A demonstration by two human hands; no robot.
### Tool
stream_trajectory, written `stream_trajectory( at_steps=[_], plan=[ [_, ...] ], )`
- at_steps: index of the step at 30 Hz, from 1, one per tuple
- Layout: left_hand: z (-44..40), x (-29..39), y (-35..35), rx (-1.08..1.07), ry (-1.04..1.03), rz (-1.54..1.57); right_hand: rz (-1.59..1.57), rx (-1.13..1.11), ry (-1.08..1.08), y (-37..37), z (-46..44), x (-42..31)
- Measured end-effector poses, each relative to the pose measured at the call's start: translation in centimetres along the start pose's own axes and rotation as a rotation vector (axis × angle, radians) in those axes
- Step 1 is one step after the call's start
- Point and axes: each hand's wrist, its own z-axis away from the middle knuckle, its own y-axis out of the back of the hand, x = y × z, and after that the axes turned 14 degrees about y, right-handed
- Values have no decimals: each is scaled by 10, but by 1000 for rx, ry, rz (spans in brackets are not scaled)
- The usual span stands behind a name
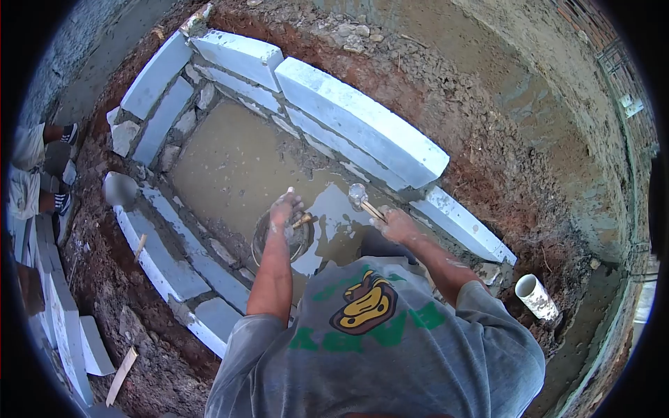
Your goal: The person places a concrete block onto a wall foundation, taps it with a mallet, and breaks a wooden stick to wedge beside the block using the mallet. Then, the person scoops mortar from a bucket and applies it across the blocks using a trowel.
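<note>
Our right hand is closed round the wooden-handled tool, whose long axis points towards ten o'clock — our left hand, at nine o'clock over the bucket, we cannot tell gripping or loose.

Grey T-shirt — large green lettering, upside down and creased, beside a cartoon ape-head print; exact wording unclear — nothing legible for sure.

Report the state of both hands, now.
Left hand: fingers partly curled beside a short handle; whether it grips anything cannot be told.
Right hand: closed, holding a wooden-handled tool.
</note>
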Motion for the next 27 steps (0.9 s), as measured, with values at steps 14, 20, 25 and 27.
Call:
stream_trajectory(
  at_steps=[14,20,25,27],
  plan=[
    [-108,84,-275,140,-227,-104,-14,58,-351,33,97,57],
    [-75,97,-262,2,-145,-114,12,145,-304,5,101,97],
    [-62,88,-249,95,-275,-271,-589,128,-377,20,77,60],
    [-78,82,-248,25,-263,-80,-493,32,-299,33,68,30]
  ],
)
